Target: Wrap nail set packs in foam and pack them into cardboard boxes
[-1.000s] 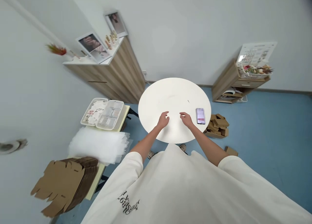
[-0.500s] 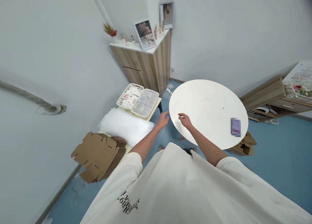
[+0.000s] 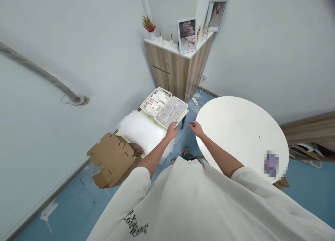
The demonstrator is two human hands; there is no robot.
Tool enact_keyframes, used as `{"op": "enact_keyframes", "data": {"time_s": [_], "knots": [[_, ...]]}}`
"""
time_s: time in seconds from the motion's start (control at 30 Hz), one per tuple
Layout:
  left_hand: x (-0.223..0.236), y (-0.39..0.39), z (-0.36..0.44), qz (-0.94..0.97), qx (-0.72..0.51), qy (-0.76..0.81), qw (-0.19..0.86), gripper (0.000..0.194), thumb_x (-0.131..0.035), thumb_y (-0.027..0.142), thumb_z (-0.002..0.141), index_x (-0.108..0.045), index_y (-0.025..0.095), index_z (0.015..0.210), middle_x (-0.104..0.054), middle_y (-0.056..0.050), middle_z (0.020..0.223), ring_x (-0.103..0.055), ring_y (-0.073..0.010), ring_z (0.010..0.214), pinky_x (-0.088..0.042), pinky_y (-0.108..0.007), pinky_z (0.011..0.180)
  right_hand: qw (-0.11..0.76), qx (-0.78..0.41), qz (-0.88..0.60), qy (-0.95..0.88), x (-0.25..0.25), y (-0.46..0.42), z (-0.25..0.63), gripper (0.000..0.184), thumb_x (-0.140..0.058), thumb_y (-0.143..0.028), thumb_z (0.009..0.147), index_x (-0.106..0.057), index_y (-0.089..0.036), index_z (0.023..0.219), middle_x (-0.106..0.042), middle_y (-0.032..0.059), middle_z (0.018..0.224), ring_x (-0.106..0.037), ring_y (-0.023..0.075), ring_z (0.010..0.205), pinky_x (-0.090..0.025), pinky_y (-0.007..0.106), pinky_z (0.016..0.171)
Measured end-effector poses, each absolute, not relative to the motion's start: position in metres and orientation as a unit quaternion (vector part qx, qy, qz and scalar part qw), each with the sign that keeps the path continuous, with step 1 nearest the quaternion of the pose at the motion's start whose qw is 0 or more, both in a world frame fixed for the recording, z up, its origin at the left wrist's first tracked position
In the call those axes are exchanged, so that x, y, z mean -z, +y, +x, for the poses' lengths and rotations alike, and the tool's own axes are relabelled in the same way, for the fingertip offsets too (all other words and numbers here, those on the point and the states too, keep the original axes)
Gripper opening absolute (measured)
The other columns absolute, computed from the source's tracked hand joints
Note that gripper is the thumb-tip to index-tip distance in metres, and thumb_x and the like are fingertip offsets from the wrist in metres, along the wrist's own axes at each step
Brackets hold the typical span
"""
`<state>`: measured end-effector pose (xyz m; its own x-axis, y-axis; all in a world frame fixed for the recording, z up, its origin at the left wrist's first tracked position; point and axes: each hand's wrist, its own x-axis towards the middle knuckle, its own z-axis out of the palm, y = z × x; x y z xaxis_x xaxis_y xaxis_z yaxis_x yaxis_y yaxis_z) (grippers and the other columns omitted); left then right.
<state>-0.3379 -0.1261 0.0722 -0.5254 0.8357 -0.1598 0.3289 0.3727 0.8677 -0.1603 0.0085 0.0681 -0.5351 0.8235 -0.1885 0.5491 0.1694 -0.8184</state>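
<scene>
My left hand point(image 3: 172, 131) hangs empty just in front of a transparent compartment tray point(image 3: 171, 111), close to its near corner. That tray sits on a pale yellow table point(image 3: 183, 114) beside a white plastic basket point(image 3: 155, 104) of small white paper packets. My right hand point(image 3: 196, 128) is empty, with curled fingers, just off the near left rim of a round white table point(image 3: 235, 129). A pixelated phone point(image 3: 271, 164) lies at that table's far right edge.
A pile of white plastic film point(image 3: 142, 131) and a stack of flat cardboard box blanks point(image 3: 112, 160) lie left of my arms. A wooden cabinet point(image 3: 178, 68) stands in the corner behind, with a power strip point(image 3: 194, 101) on the blue floor.
The view has turned left, bringing the yellow table and trays nearer my hands and moving the round table to the right. Both hands stay empty.
</scene>
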Motion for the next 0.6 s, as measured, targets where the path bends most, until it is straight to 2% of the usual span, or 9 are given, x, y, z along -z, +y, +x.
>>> {"op": "enact_keyframes", "data": {"time_s": [0.13,0.3,0.43,0.6], "knots": [[-0.075,-0.106,-0.356,0.358,-0.409,0.786,0.295,0.045,-0.057,0.012,0.085,-0.062,0.021,0.129,-0.061,-0.011,0.132,-0.062,-0.024,0.118,-0.051,-0.039,0.102,0.135,-0.389,-0.424,-0.807,-0.066,0.044,-0.198,0.045,-0.055,-0.034,0.087,-0.063,-0.02,0.129,-0.061,0.012,0.133,-0.065,0.025,0.108,-0.052,0.041,0.099],[-0.076,-0.064,-0.371,0.351,-0.401,0.789,0.304,0.048,-0.052,0.008,0.086,-0.061,0.021,0.131,-0.059,-0.011,0.138,-0.061,-0.0238,0.121,-0.049,-0.04,0.106,0.115,-0.286,-0.392,-0.867,-0.068,0.092,-0.245,0.054,-0.061,-0.037,0.086,-0.056,-0.019,0.137,-0.049,0.0151,0.147,-0.048,0.0367,0.13,-0.042,0.053,0.106],[-0.07,-0.025,-0.376,0.359,-0.404,0.79,0.291,0.052,-0.05,0.004,0.085,-0.059,0.02,0.134,-0.058,-0.011,0.141,-0.056,-0.0241,0.129,-0.042,-0.042,0.114,0.095,-0.25,-0.372,-0.889,-0.062,0.118,-0.269,0.054,-0.063,-0.04,0.088,-0.054,-0.019,0.137,-0.041,0.0166,0.155,-0.042,0.0415,0.132,-0.036,0.057,0.106],[-0.058,-0.001,-0.379,0.351,-0.396,0.795,0.295,0.055,-0.052,0.005,0.085,-0.054,0.019,0.138,-0.053,-0.012,0.145,-0.052,-0.0248,0.134,-0.042,-0.041,0.115,0.08,-0.248,-0.346,-0.901,-0.053,0.127,-0.277,0.051,-0.061,-0.044,0.092,-0.052,-0.019,0.136,-0.046,0.0174,0.151,-0.041,0.0403,0.131,-0.031,0.056,0.108]]}}
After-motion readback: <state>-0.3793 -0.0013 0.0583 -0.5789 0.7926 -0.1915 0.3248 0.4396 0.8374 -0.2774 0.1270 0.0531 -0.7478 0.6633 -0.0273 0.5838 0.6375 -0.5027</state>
